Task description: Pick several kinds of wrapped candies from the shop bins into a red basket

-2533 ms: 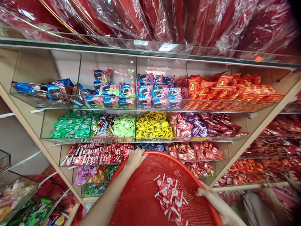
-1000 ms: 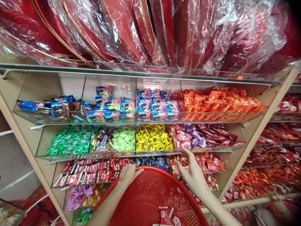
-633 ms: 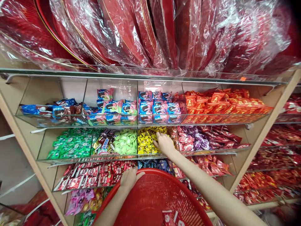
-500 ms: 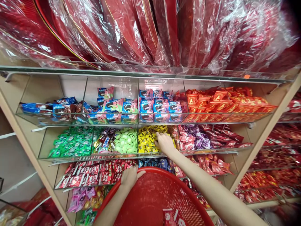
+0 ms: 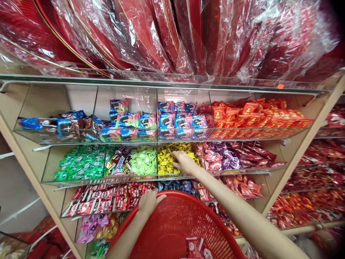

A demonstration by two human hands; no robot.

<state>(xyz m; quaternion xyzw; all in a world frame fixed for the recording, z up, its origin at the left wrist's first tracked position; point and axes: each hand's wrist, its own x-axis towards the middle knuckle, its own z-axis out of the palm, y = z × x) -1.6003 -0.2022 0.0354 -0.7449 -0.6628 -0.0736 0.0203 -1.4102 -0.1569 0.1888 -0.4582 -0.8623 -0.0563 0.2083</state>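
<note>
My left hand (image 5: 147,202) is closed over the rim of a red plastic basket (image 5: 172,212), thumb lying along the edge. A few red-and-white wrapped packets (image 5: 194,248) rest inside the basket. My right hand (image 5: 185,162) reaches over it into a shelf compartment of yellow-wrapped candies (image 5: 165,163). Its fingers are bent down among the candies, and whatever sits between the fingertips is too small to make out. Light-green wrapped candies (image 5: 144,160) fill the compartment to the left. Red-and-white candies (image 5: 212,156) lie on the right.
Clear dividers and a clear front lip (image 5: 107,180) bound the compartments. On the shelf above are blue-and-pink cookie packs (image 5: 183,122) and orange-red packets (image 5: 250,115). Plastic-wrapped red items (image 5: 151,36) crowd the top glass shelf (image 5: 172,85). Red packets (image 5: 94,198) sit lower down.
My right hand has shifted slightly left within the yellow candies. My left hand and the basket stay in nearly the same place, while the view has moved a little.
</note>
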